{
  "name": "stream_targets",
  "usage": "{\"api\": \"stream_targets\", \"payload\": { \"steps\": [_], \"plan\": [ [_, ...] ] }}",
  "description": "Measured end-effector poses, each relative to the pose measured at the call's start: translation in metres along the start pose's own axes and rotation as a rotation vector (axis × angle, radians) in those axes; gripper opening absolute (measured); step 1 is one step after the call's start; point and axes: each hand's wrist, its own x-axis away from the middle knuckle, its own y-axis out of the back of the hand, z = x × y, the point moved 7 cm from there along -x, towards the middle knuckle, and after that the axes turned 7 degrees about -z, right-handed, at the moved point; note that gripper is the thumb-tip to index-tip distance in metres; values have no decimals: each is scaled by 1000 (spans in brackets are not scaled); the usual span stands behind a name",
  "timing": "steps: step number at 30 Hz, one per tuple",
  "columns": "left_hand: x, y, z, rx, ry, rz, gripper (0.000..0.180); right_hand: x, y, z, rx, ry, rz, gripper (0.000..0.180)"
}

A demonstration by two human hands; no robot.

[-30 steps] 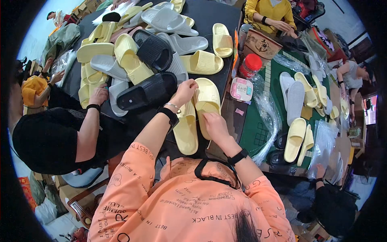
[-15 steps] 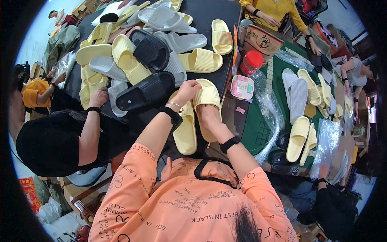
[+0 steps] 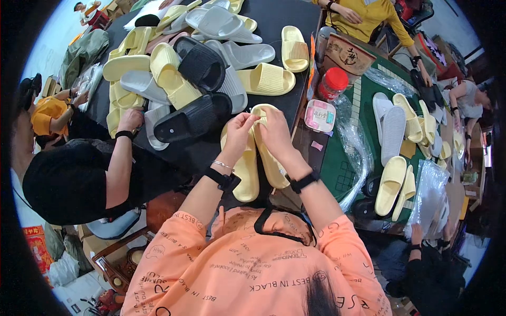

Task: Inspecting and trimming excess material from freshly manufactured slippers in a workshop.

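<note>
Two pale yellow slide slippers lie side by side on the dark table in front of me, the left slipper [image 3: 245, 176] and the right slipper [image 3: 270, 169]. Over the right slipper's front, my two hands come together at the fingertips. My left hand [image 3: 238, 138] is closed in a pinch and partly covers the left slipper's strap. Fingers bent and closed, my right hand [image 3: 276, 138] lies across the right slipper's strap, hiding most of it. Whatever is between the fingertips is too small to make out.
Yellow, grey and black slippers are piled on the dark table [image 3: 295, 13] ahead, with a black slipper [image 3: 192, 117] nearest. A red-lidded jar [image 3: 333, 83] and small box [image 3: 320, 116] stand right. A co-worker's hand [image 3: 130, 120] is at left; more slippers [image 3: 391, 181] lie on green cloth.
My right hand has come out from inside the right slipper and moved up over its strap. My left hand has moved slightly down and left, its fingertips now meeting the right hand's.
</note>
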Motion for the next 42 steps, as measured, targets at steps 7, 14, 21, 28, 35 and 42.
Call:
{"api": "stream_targets", "payload": {
  "steps": [7,14,21,28,35,42],
  "plan": [
    [-9,11,18,182,-12,-44,12,-9,-42,-32,-209,-227,100,9],
    [-11,24,20,421,-49,-222,10,-10,-46,-47,-464,-538,16,11],
    [-9,27,22,382,-13,-266,8,-3,-49,-46,-612,-591,27,15],
    [-8,28,31,422,63,-287,8,-1,-55,-46,-586,-361,18,16],
    [-6,26,26,439,47,-278,10,2,-58,-52,-541,-395,62,15],
    [-2,26,23,428,68,-260,13,2,-56,-46,-486,-400,102,17]
  ]
}}
